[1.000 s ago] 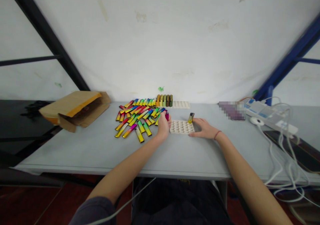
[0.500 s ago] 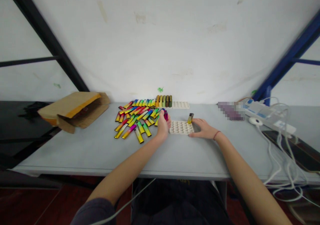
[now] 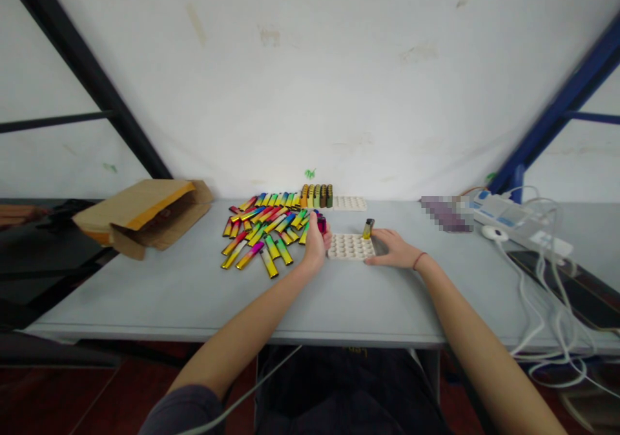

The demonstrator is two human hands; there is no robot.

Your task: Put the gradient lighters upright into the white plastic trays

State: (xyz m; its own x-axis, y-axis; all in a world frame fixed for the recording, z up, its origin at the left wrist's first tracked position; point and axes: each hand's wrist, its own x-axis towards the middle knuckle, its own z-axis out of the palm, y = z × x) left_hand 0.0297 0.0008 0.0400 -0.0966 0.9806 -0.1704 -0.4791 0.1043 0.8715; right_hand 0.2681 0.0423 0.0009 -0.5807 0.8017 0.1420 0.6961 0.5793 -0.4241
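Observation:
My left hand (image 3: 316,241) is closed around a purple-pink lighter (image 3: 321,223), just left of a white tray with rows of round holes (image 3: 351,248). A single yellow lighter with a dark top (image 3: 369,228) stands, slightly tilted, in the tray's far right corner. Beside that corner my right hand (image 3: 394,249) has its thumb and fingers apart, touching the tray's right edge. To the left lies a loose pile of shiny multicoloured lighters (image 3: 266,232), some of it hidden by my left hand.
Against the wall, several upright lighters (image 3: 317,195) stand beside another white holed tray (image 3: 351,203). An open brown paper bag (image 3: 140,212) lies at the left. On the right are a blurred purple item (image 3: 448,215), a power strip (image 3: 520,225), white cables and a dark phone-like slab (image 3: 569,290).
My hands and the lighters stay almost in place; the lighter in my left hand has turned slightly. At the far left edge another person's hand has come into view.

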